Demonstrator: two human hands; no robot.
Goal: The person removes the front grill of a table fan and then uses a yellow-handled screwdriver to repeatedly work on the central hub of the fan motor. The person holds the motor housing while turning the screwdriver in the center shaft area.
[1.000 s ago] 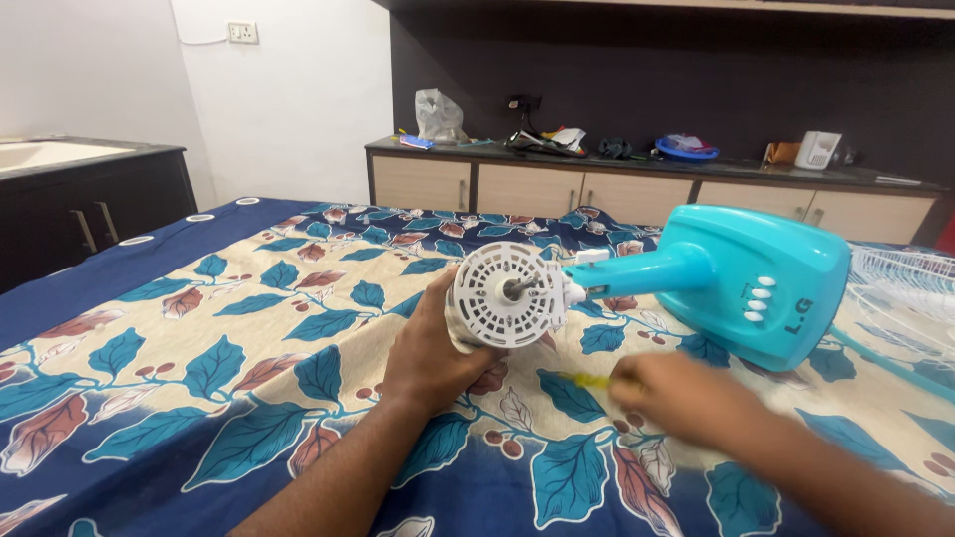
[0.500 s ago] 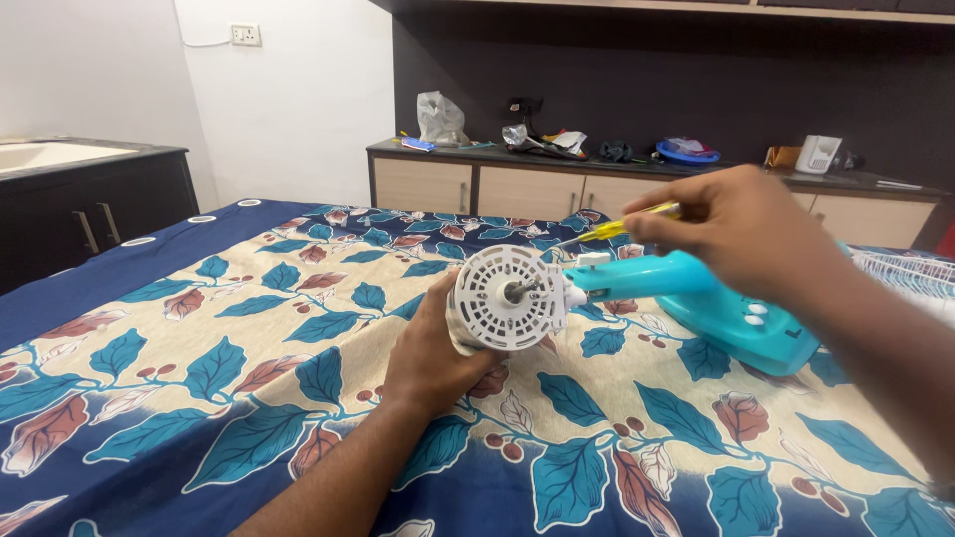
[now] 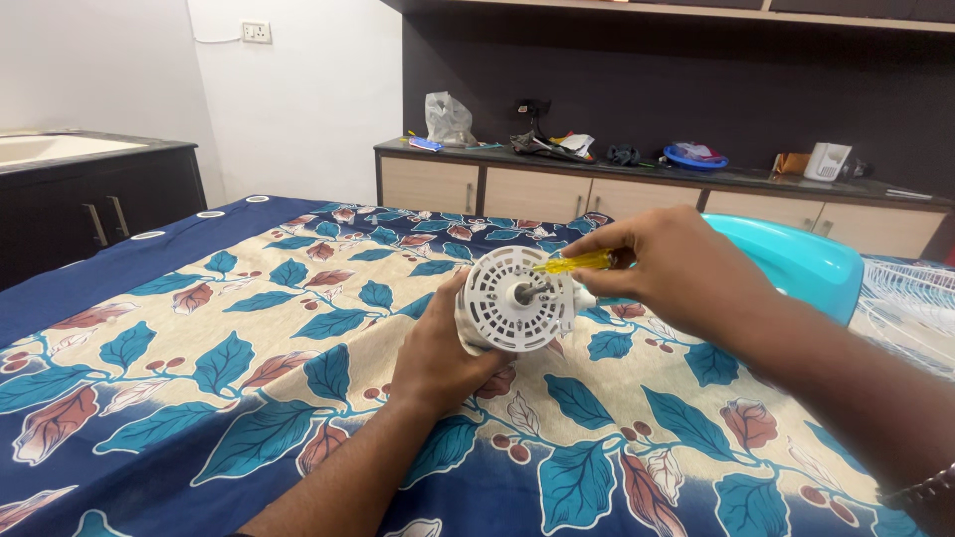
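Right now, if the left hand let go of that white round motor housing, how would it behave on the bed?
The white motor housing looks rigid moulded plastic. Its round face suggests it could roll or tip on the soft bedsheet. The left hand grips it from behind, suggesting some weight.

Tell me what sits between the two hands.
In the head view, the white round fan motor housing sits between them: the left hand grips it from behind, and the right hand holds a yellow-handled screwdriver against its front.

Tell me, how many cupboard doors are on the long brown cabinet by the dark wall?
4 show: one at the left end, one beside it, one mid-cabinet, and one at the right end. The right hand may hide more.
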